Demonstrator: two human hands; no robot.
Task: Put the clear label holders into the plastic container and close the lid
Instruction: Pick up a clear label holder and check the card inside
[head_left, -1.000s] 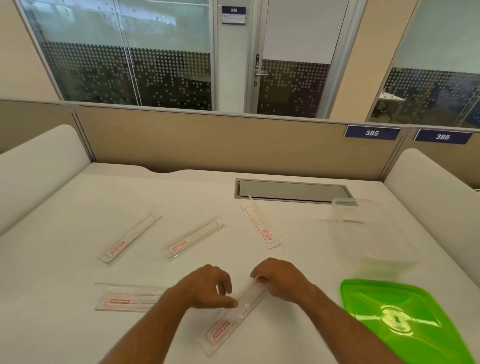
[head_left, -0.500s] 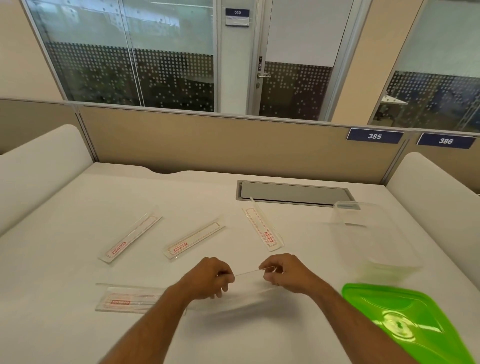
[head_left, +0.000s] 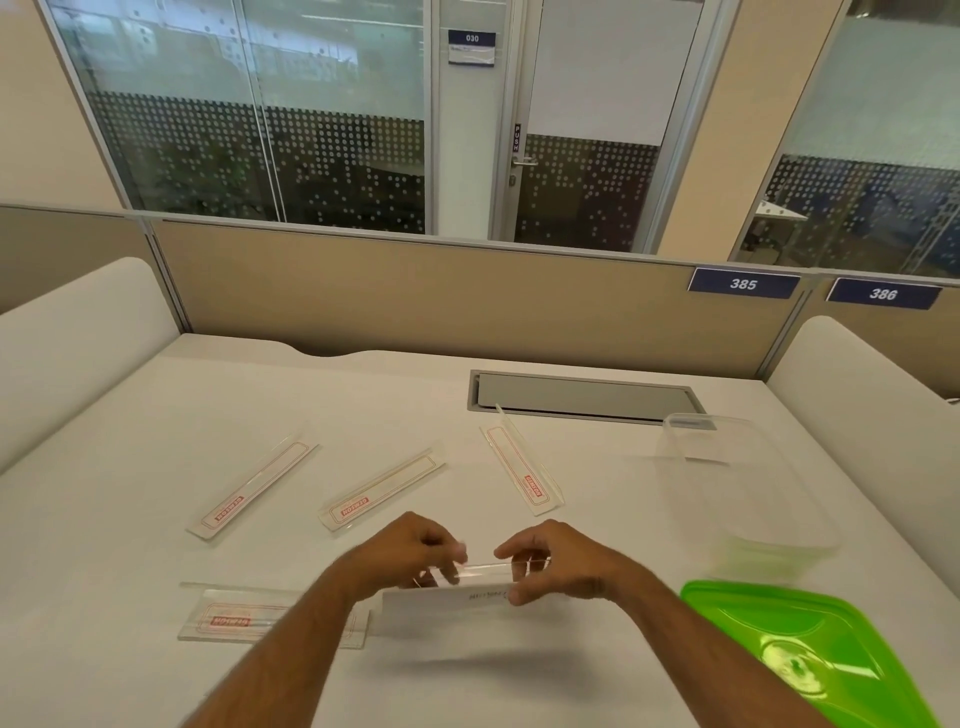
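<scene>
A clear label holder (head_left: 457, 597) with a white insert hangs just above the white desk, lengthwise between my hands. My left hand (head_left: 410, 551) pinches its left end and my right hand (head_left: 545, 561) grips its right end. Several more clear label holders lie flat: one at far left (head_left: 253, 488), one in the middle (head_left: 382, 492), one angled at centre right (head_left: 522, 470), and one near my left forearm (head_left: 234, 616). The clear plastic container (head_left: 737, 483) stands open at the right. Its green lid (head_left: 810, 654) lies in front of it.
A grey cable hatch (head_left: 584, 397) is set into the white desk (head_left: 156, 426) at the back. A beige partition (head_left: 415, 301) closes the far side, with padded white dividers at left (head_left: 62, 338) and right (head_left: 857, 379).
Both hands have lifted the label holder off the desk and turned it from a diagonal lie to level, held by its ends; the view has tilted slightly.
</scene>
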